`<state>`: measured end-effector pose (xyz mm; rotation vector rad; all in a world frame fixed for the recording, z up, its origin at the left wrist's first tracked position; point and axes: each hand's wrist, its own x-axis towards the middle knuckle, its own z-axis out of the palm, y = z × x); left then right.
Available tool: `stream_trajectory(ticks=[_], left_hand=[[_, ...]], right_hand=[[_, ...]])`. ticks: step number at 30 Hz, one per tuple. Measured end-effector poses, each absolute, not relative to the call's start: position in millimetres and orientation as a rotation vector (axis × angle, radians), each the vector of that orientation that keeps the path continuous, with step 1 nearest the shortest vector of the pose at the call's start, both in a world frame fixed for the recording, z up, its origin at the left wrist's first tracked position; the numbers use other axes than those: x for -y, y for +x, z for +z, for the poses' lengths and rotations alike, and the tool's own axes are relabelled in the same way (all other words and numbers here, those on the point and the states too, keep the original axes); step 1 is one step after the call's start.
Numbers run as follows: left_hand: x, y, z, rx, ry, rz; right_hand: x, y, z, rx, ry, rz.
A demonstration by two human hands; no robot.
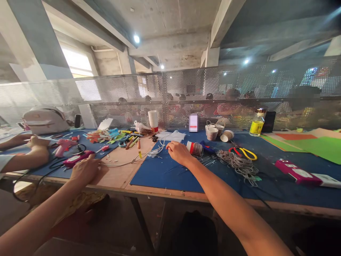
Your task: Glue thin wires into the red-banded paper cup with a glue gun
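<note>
My right hand rests knuckles-up on the blue mat, its fingers curled and pinched on a thin white cord. The cord runs left across the wooden board and into my left hand. That hand lies on the board with its fingers bent down, closed on the cord's other end. It sits right beside a pink box-shaped device with black cables. A small jar with a red-and-white lid lies just right of my right hand.
A tangle of grey string, yellow-handled scissors, paper cups and a yellow bottle lie to the right. Green paper sheets are far right. Another person's arms and a pink glue gun are at left. A perforated metal screen stands behind.
</note>
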<state>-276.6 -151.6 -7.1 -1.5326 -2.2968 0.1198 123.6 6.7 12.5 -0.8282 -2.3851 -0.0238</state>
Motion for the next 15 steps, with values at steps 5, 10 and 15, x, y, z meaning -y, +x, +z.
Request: stream_trajectory(ticks=[5, 10, 15], left_hand=[[146.1, -271.8, -8.8, 2.233, -1.459, 0.175], [145.1, -268.0, -10.2, 2.309, -1.436, 0.144], [152.0, -269.3, -13.9, 2.355, -1.386, -0.021]], right_hand=[[-6.4, 123.6, 12.9, 2.389, -0.829, -0.024], [-5.0, 124.7, 13.5, 2.397, -0.837, -0.028], [-3.6, 125.3, 14.4, 2.41, -0.85, -0.006]])
